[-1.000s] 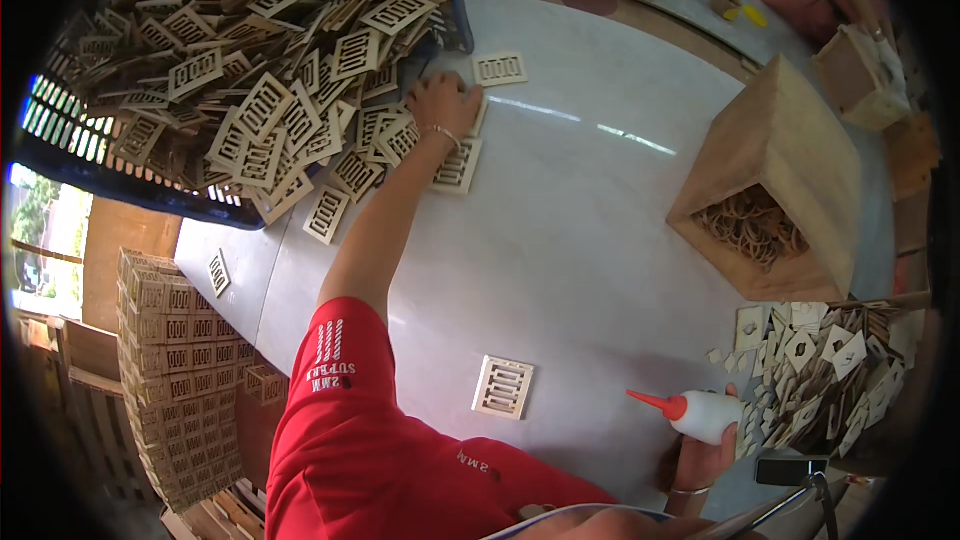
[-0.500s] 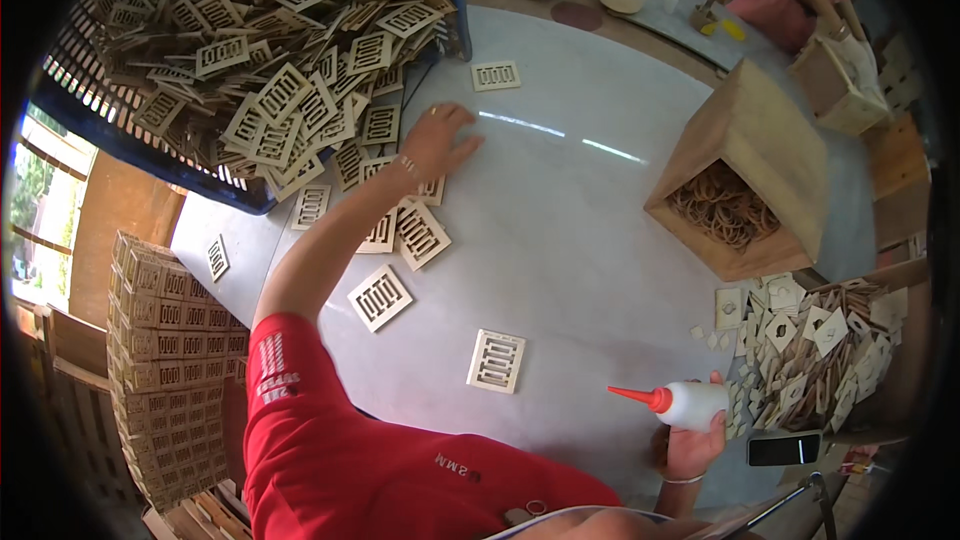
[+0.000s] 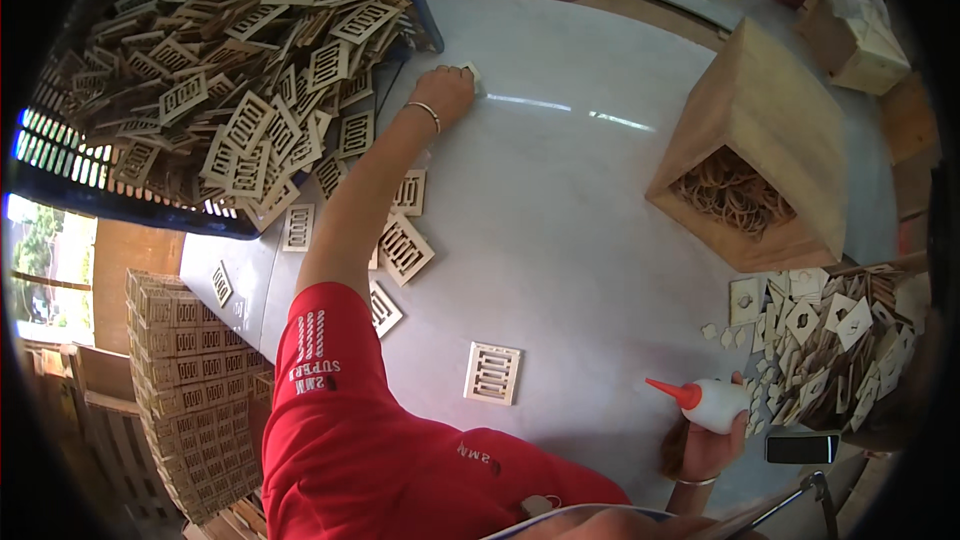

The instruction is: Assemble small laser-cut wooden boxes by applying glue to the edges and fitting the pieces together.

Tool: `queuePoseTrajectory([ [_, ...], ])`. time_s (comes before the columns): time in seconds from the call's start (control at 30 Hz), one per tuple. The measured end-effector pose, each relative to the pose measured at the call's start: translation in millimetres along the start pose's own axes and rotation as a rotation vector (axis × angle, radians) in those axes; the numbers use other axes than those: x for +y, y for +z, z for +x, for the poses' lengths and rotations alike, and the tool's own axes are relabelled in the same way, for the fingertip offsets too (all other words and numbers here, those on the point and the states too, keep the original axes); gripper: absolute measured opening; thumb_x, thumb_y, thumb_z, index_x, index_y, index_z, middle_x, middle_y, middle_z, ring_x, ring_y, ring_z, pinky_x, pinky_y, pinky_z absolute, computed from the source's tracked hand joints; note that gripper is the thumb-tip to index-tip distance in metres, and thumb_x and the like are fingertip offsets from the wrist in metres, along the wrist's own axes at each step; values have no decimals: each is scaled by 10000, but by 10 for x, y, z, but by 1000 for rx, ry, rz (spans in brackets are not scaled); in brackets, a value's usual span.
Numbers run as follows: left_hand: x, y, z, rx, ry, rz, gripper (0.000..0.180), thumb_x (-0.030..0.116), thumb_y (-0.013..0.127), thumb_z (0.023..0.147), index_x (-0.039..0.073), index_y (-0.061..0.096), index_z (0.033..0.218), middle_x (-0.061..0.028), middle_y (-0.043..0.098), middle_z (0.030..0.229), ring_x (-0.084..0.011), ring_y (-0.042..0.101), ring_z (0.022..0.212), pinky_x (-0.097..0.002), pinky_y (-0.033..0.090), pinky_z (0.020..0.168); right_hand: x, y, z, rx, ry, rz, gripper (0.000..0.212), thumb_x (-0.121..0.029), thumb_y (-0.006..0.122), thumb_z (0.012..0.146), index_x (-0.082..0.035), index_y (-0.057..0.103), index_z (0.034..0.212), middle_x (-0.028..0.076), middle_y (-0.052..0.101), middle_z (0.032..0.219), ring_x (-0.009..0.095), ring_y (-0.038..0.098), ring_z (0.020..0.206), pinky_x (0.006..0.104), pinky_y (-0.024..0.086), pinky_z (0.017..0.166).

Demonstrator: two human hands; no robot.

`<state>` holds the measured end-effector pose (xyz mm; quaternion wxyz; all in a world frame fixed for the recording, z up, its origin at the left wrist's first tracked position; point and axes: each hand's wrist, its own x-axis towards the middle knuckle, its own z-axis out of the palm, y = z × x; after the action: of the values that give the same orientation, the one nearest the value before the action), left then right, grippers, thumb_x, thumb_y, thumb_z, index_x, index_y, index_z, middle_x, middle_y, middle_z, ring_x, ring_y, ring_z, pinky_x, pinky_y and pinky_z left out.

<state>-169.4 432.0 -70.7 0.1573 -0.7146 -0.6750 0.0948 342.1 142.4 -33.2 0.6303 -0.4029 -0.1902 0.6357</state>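
My left hand (image 3: pixel 445 95) reaches across the grey table, its fingers closed at the edge of a small slotted wooden piece (image 3: pixel 472 76). The hand covers most of that piece. Low on the right, my right hand (image 3: pixel 712 450) grips a white squeeze bottle (image 3: pixel 722 404) with a red pointed nozzle aimed left. Between the two arms lies another slotted wooden piece (image 3: pixel 493 373), flat and alone. More of the same pieces, such as one slotted square (image 3: pixel 405 248), lie beside my left forearm, which partly hides some of them.
A blue crate (image 3: pixel 425 0) heaped with slotted pieces stands at the far left. To the right, a tipped wooden box (image 3: pixel 775 130) holds brown rings. Thin wooden offcuts (image 3: pixel 820 340) and a phone (image 3: pixel 802 449) lie nearer. Stacked slotted blocks (image 3: pixel 190 390) rise at left.
My left hand has moved from open above the table onto the far slotted piece, its fingers now closed. The right hand still holds the bottle. The whole view has shifted slightly.
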Motion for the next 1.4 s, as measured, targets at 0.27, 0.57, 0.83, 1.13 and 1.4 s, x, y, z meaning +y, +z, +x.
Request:
queuePoseTrajectory([
  [0.27,214,-597,-1331,245,-399,-1217,263,195,465,906,-20,615,886,-112,616,672,-170,629,670,-366,502,587,91,-113,-192,-219,-47,75,625,-328,523,925,-8,264,1395,124,368,1391,323,419,1240,500,349,1035],
  [0.57,1332,-1421,-2910,-266,-416,-1975,204,118,556,917,-82,584,948,-60,632,741,-70,574,621,-229,477,531,-54,386,-325,-198,-310,-416,788,-361,682,793,32,307,1363,158,446,1291,293,457,1204,448,351,1041],
  [0.83,1738,-1767,-3505,-343,-306,-1997,118,36,557,890,-61,569,955,-40,631,763,-35,539,654,-194,430,568,-194,667,-588,-373,-542,-660,831,-387,708,753,52,322,1345,225,543,1150,400,559,1051,517,413,962],
  [1.13,1756,-1834,-3672,-304,-275,-1987,115,56,597,872,-51,579,910,-40,646,731,-24,552,630,-183,444,541,-191,750,-735,-418,-518,-622,794,-261,782,702,17,358,1313,216,558,1107,386,608,992,467,517,861],
  [1.4,1761,-1855,-3719,-286,-321,-2033,110,56,594,874,-46,572,907,-12,616,708,-9,516,617,-178,422,527,-238,748,-761,-422,-508,-649,744,-230,767,708,5,376,1296,207,556,1106,385,603,999,479,496,879],
])
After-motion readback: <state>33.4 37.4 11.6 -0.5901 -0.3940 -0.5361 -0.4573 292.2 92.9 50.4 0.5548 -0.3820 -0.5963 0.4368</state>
